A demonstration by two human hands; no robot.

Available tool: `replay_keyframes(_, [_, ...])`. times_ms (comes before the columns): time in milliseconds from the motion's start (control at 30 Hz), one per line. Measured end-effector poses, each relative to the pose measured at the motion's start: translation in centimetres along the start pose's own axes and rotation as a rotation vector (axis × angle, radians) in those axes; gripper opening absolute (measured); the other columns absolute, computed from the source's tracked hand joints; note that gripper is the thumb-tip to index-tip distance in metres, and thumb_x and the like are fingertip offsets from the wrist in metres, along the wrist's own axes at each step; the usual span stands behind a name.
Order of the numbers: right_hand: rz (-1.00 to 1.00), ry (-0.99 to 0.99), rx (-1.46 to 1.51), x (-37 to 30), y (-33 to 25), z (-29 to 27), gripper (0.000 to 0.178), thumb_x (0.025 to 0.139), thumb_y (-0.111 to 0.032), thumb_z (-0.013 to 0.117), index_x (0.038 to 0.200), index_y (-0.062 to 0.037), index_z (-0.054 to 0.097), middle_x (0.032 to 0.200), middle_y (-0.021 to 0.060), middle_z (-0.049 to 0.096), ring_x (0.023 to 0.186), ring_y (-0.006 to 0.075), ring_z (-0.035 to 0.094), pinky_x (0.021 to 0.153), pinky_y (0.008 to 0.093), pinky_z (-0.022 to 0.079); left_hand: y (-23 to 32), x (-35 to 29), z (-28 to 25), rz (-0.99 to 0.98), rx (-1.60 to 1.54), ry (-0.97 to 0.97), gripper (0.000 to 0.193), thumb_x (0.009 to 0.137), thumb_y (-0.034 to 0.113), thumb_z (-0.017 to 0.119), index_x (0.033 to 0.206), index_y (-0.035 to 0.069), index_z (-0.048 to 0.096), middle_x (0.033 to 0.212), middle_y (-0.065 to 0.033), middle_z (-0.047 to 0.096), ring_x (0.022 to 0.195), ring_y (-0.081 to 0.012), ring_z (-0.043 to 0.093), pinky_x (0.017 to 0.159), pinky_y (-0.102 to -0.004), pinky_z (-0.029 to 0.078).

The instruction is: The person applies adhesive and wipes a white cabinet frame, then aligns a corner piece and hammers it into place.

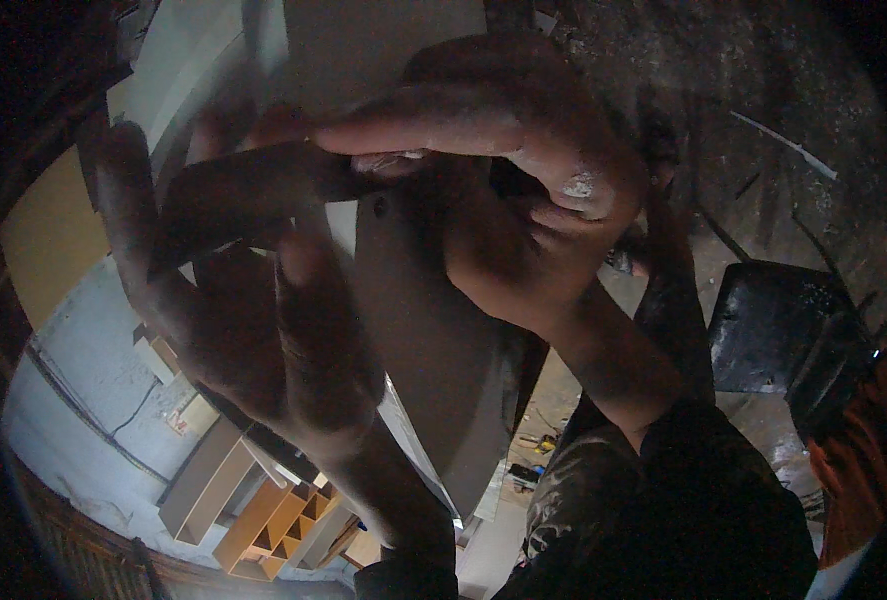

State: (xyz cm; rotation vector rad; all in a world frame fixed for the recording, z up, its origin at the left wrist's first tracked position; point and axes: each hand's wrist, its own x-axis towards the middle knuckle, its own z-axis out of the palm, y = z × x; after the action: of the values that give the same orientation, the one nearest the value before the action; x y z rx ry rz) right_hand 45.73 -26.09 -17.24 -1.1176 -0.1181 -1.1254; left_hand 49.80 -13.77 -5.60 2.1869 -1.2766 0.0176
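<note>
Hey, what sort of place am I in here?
Probably a woodworking or furniture workshop: an orange-brown compartmented shelf unit and a grey-brown open cabinet are near a pale wall, and the floor looks stained.

Dark strip (238, 195): right end hidden by the right hand (538, 160); material too shaded to tell.
Left hand (273, 310): far fingers blurred, partly behind the strip.
Grey panel (433, 360): middle covered by both hands, far end cut off.
Yellow item (545, 443): too small to identify.
Reddish cloth (858, 460): right side lost in the dark rim.
</note>
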Motion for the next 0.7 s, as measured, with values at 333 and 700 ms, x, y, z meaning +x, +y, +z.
replay_keyframes(333, [0.132,-0.032,-0.114,0.5,-2.0,-0.2,0.035,0.072,0.020,0.053,0.093,-0.0010,0.072,0.088,0.0081,0.071,0.078,0.0162,0.066,0.071,0.0264,0.052,-0.3,-0.7,1.3,-0.079,-0.214,0.166,0.050,0.089,0.007,0.051,0.135,-0.005,0.036,0.109,-0.0200,0.062,0.104,-0.0272,0.061,0.102,-0.0404,0.042])
replay_keyframes(700, [0.037,-0.149,-0.223,1.1,-2.0,-1.1,0.028,0.074,0.017,0.055,0.091,0.0008,0.071,0.085,0.0073,0.071,0.075,0.0150,0.066,0.069,0.0251,0.049,-0.1,-1.7,1.4,-0.165,-0.334,0.244,0.053,0.086,0.002,0.050,0.137,-0.002,0.034,0.111,-0.0196,0.062,0.105,-0.0257,0.061,0.100,-0.0382,0.044])
